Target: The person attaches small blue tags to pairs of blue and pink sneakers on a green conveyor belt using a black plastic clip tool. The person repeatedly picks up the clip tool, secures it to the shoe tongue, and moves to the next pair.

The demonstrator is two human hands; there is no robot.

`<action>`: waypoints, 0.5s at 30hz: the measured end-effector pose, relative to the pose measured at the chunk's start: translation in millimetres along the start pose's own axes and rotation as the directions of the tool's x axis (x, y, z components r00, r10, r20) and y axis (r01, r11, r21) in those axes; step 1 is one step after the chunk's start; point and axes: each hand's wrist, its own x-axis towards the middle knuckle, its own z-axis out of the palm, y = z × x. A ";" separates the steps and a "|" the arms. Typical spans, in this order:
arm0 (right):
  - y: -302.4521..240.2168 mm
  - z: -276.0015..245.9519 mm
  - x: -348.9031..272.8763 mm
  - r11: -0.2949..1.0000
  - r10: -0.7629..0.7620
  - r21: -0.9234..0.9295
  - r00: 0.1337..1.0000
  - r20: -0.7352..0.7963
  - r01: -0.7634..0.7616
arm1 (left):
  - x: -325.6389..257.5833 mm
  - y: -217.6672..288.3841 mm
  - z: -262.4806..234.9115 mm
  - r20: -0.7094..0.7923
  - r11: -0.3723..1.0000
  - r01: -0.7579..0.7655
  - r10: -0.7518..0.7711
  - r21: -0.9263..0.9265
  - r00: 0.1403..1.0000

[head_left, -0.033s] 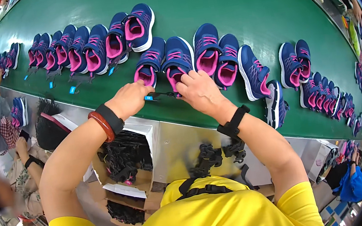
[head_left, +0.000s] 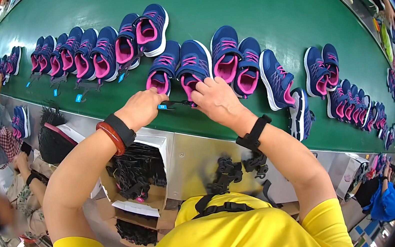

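A pair of navy sneakers with pink linings stands on the green table, heels toward me. My left hand (head_left: 142, 108) is closed at the heel of the left sneaker (head_left: 164, 66). At the heel of the right sneaker (head_left: 193, 59), my right hand (head_left: 219, 99) pinches with bent fingers. A thin black plastic shoe hanger (head_left: 174, 103) with a blue size tag (head_left: 162, 107) spans the gap between both hands. My fingers hide its ends, so I cannot tell how they meet the heels.
More sneakers stand in a row at the left (head_left: 102, 56) and right (head_left: 237, 65) of the green table (head_left: 261, 3); one (head_left: 299, 114) lies on its side. Below the edge, a carton (head_left: 159, 192) holds black hangers (head_left: 136, 172). Co-workers (head_left: 16, 199) sit at the left.
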 end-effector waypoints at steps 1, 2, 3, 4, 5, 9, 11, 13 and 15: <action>-2.9 -0.5 2.9 1.000 0.012 0.014 1.000 -0.010 -0.012 | -0.6 -0.6 2.0 -0.016 1.000 -0.005 0.005 -0.012 1.000; -4.4 -0.3 4.8 1.000 0.006 0.006 1.000 -0.011 -0.006 | -1.1 -2.0 5.0 -0.031 1.000 -0.011 0.010 -0.023 0.999; -5.2 -0.3 6.4 1.000 0.001 -0.002 1.000 -0.013 -0.001 | -1.6 -2.3 6.7 -0.047 0.999 -0.017 0.016 -0.032 0.999; -6.1 0.5 7.9 1.000 -0.002 -0.008 1.000 -0.015 0.002 | -1.5 -1.1 6.4 -0.037 0.999 -0.001 0.000 -0.039 0.999; -7.3 1.5 9.0 1.000 -0.002 -0.024 1.000 0.008 0.002 | -1.6 1.0 5.1 -0.027 0.999 0.014 -0.016 -0.044 1.000; -8.2 7.9 9.3 0.998 0.059 -0.023 0.998 -0.020 -0.059 | -0.9 12.7 -6.1 0.016 0.992 -0.012 0.014 -0.127 1.000; -7.4 3.9 7.2 0.990 0.134 0.045 0.991 -0.029 -0.132 | -8.6 6.8 -3.2 -0.070 0.982 -0.082 0.071 -0.170 0.995; -4.7 4.5 1.1 0.968 0.163 0.210 0.982 -0.101 -0.139 | -11.1 5.4 -5.0 0.021 0.977 -0.064 0.070 -0.202 0.997; -1.9 -9.0 -13.4 0.930 0.156 0.357 0.973 -0.168 -0.087 | -15.8 12.3 0.3 -0.007 0.993 -0.115 0.115 -0.015 0.993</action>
